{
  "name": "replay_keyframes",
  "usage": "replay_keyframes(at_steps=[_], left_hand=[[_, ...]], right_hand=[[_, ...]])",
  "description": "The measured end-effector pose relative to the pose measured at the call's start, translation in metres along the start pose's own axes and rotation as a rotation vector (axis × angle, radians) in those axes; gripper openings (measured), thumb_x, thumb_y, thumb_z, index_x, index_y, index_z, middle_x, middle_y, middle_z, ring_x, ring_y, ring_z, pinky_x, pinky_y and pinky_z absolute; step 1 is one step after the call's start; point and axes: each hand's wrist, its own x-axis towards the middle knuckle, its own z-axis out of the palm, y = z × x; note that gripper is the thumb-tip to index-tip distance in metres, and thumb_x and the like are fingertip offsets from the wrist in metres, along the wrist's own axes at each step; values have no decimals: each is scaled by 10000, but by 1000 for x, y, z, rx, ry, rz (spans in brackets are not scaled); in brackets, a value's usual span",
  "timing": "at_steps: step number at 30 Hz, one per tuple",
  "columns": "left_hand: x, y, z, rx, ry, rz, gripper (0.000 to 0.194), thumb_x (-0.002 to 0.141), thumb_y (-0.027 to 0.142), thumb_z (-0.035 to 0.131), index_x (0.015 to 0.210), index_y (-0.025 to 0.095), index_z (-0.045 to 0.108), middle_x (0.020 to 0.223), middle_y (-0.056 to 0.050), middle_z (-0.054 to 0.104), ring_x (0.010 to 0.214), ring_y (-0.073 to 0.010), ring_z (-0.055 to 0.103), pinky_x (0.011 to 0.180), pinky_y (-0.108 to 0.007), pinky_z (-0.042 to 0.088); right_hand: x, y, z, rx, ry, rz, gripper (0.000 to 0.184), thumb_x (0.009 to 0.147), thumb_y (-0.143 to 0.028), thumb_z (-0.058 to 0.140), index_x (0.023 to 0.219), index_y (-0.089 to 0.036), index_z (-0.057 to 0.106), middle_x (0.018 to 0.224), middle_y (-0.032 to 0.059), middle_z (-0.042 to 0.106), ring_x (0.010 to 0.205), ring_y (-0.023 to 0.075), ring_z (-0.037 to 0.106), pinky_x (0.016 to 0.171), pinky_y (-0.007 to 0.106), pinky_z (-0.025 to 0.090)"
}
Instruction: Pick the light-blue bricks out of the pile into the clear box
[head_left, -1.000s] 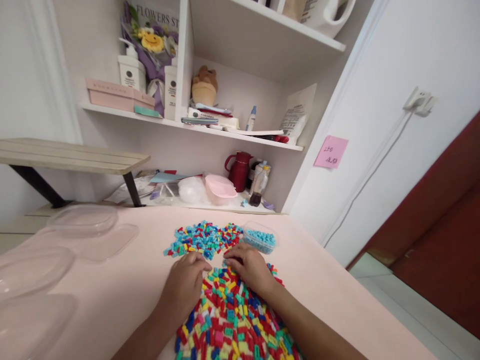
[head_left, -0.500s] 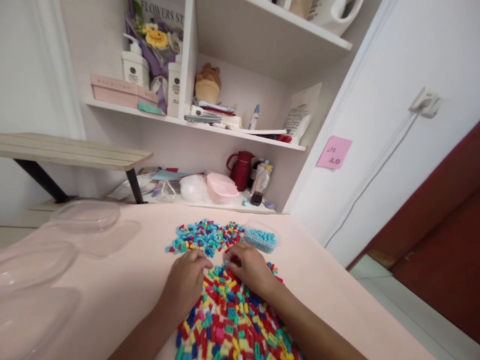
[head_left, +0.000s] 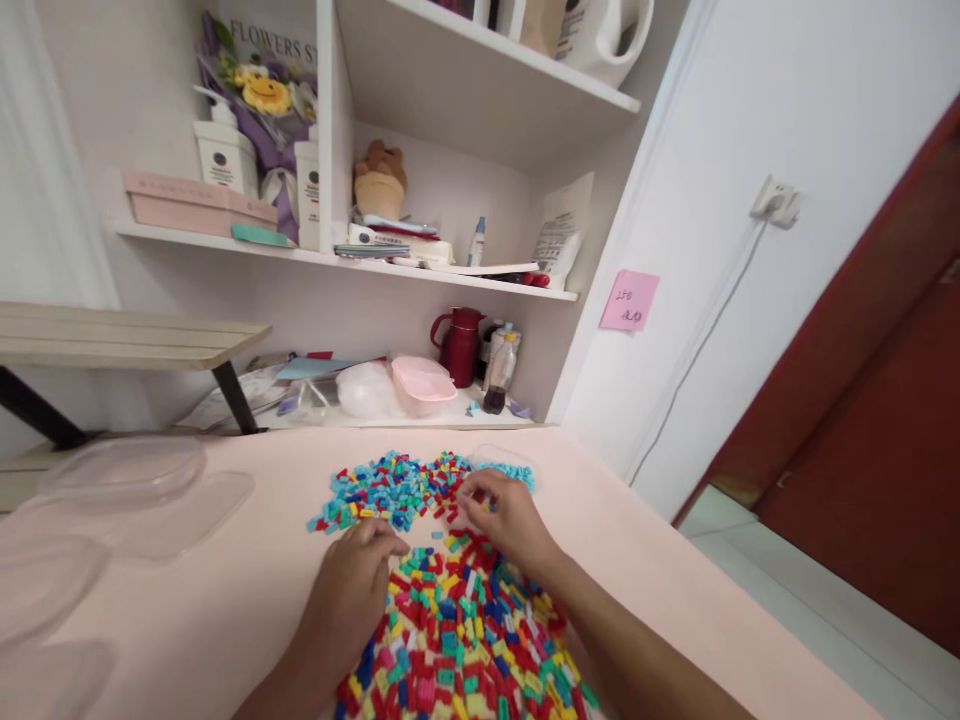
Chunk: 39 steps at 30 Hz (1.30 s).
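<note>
- The right hand (head_left: 517, 520) is hovering over the far edge of the multicoloured toy-brick pile (head_left: 450, 650), thumb and fingers curving toward each other; whether a brick is sitting between them, I cannot tell. A brick that small could easily be slipping from a loose fingertip pinch.
- The left hand (head_left: 349, 575) is resting beside that pile's left edge, fingers loosely curling with the thumb close by; its palm is facing away from view, so I cannot tell whether it is holding anything. A careless sideways push could be scattering bricks.
- Just beyond both hands, a mostly blue brick pile (head_left: 379, 490) is lying close to the nearer one; a dragging wrist or sleeve-less forearm could be mixing the two.
- Between the hands, a single light-blue brick (head_left: 437, 535) is lying alone, where a brushing finger could be sweeping it into either pile.
- Behind the right hand's fingers, a clear plastic box (head_left: 495, 450) is holding light-blue bricks (head_left: 519, 474); knuckles knocking its wall could be tipping it, or a wrong colour could be falling in.
</note>
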Motion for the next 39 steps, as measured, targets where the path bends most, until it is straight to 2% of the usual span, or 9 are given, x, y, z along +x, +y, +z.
replay_keyframes(at_steps=[4, 7, 14, 18, 23, 27, 32, 36, 39], left_hand=[[1, -3, 1, -11, 18, 15, 377, 834, 143, 386, 885, 249, 745, 1042, -60, 666, 998, -211, 624, 893, -359, 477], [2, -3, 1, -23, 28, 23, 370, 821, 148, 395, 848, 255, 748, 1015, -56, 673, 972, -210, 630, 875, -352, 486], [2, -1, -1, -23, 6, 27, 377, 833, 152, 375, 856, 253, 737, 1018, -58, 669, 966, -208, 631, 870, -360, 485], [2, -2, 1, -32, 14, 21, 368, 831, 151, 386, 855, 253, 739, 1024, -57, 667, 984, -211, 624, 884, -360, 478], [1, 0, -1, -33, 28, 11, 374, 823, 146, 389, 882, 245, 745, 1004, -61, 677, 985, -209, 623, 895, -359, 476], [3, 3, -5, -69, 36, 16, 381, 806, 134, 384, 856, 242, 747, 943, -55, 708, 937, -207, 644, 874, -358, 492], [3, 5, -8, -173, 85, -57, 336, 786, 164, 389, 778, 229, 718, 864, -37, 726, 831, -186, 674, 782, -313, 532], [-1, 8, -12, -263, 230, -136, 311, 773, 201, 383, 786, 230, 693, 784, -14, 693, 641, -153, 645, 581, -259, 524], [-3, 12, -19, -270, 402, -148, 270, 771, 244, 401, 740, 227, 669, 778, -13, 677, 639, -149, 635, 614, -257, 520]], right_hand=[[7, 20, -28, -80, 214, 46, 152, 859, -305, 572, 853, -214, 694, 904, 56, 700, 810, 199, 629, 753, 315, 478], [7, 37, -40, -245, 271, 80, 209, 890, -328, 539, 920, -218, 715, 970, 79, 700, 922, 238, 619, 860, 384, 459], [4, 36, -32, -170, 296, 112, 300, 926, -249, 449, 1130, -207, 665, 1105, 90, 669, 998, 219, 615, 895, 365, 465], [-1, 10, -13, -20, 89, 5, 227, 907, -225, 498, 1003, -239, 703, 974, 45, 705, 902, 190, 640, 829, 313, 485], [-14, -5, 14, -116, -218, -42, 178, 860, -224, 603, 991, -272, 713, 999, 24, 687, 906, 172, 630, 807, 270, 465], [-16, -7, 21, -174, -228, 2, 143, 844, -256, 629, 948, -271, 726, 998, 28, 680, 922, 178, 621, 821, 265, 452], [-12, -10, 26, -146, -247, -20, 191, 798, -104, 583, 801, -242, 716, 904, 7, 694, 857, 158, 621, 761, 239, 434], [-11, -9, 27, -106, -250, -32, 142, 759, -107, 612, 752, -223, 695, 852, 6, 692, 818, 160, 616, 723, 236, 429], [-9, -7, 20, -70, -222, -31, 142, 767, -116, 615, 768, -226, 704, 839, 7, 688, 808, 161, 616, 729, 241, 438]])
